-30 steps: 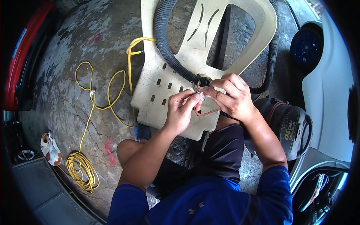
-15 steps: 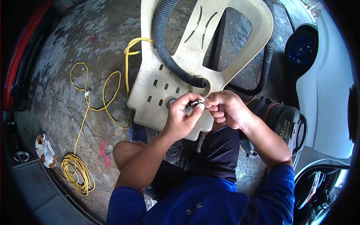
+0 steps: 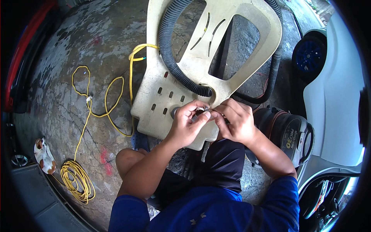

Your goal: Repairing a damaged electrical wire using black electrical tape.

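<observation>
My left hand (image 3: 187, 121) pinches a small dark piece with a pale, shiny end (image 3: 201, 111), too small to name. My right hand (image 3: 236, 120) is closed against the same piece, thumb and forefinger meeting the left fingertips. Both hands are over the front of a cream plastic chair (image 3: 154, 127). On the chair's seat, just beyond my fingers, lies the open end of a black corrugated hose (image 3: 203, 90).
A vacuum cleaner (image 3: 286, 131) stands right of my knee, beside a light-coloured car (image 3: 332, 96). Yellow cable (image 3: 77, 181) lies coiled at left and runs to the chair. Near the coil is a brown-and-white animal (image 3: 44, 156). Cracked concrete (image 3: 58, 104) spreads leftward.
My right hand has turned, its knuckles now uppermost, and its thumb has come down next to the left thumb. The left hand keeps its pinch almost in place.
</observation>
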{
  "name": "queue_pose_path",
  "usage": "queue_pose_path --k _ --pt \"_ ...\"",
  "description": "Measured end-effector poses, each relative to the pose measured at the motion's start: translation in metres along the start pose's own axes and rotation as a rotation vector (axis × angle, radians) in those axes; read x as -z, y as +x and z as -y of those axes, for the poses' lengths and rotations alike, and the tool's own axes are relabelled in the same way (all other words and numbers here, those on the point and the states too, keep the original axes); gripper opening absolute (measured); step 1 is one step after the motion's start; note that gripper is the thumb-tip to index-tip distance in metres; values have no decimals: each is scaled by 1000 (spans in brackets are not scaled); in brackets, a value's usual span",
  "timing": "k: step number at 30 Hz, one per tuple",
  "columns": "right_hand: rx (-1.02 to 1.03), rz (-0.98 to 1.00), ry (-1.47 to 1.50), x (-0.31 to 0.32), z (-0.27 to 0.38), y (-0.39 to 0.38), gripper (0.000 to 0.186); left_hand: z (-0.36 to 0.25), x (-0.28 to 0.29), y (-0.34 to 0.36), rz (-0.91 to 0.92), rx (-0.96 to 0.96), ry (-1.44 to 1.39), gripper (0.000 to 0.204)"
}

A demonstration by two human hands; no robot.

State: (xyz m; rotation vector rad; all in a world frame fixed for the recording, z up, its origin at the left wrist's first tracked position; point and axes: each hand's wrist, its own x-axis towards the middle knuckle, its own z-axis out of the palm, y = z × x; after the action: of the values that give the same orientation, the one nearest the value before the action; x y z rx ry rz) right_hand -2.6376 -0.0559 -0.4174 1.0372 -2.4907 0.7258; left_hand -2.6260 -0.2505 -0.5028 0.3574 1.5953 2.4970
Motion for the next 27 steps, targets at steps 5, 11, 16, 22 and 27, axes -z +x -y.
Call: queue_pose_path --k 5,11,16,22,27 --pt "-1363 184 1649 4 -9 0 10 -19 0 1 22 -272 365 17" --pt "-683 132 637 15 6 1 37 -6 3 1 -44 -82 121 14" --pt "33 10 -65 8 1 5 38 0 2 0 -29 -55 -37 16" --pt "65 21 -87 7 3 1 18 -6 1 1 7 -34 -1 13" --pt "-475 92 526 10 9 -3 8 -14 1 1 76 -275 360 16"
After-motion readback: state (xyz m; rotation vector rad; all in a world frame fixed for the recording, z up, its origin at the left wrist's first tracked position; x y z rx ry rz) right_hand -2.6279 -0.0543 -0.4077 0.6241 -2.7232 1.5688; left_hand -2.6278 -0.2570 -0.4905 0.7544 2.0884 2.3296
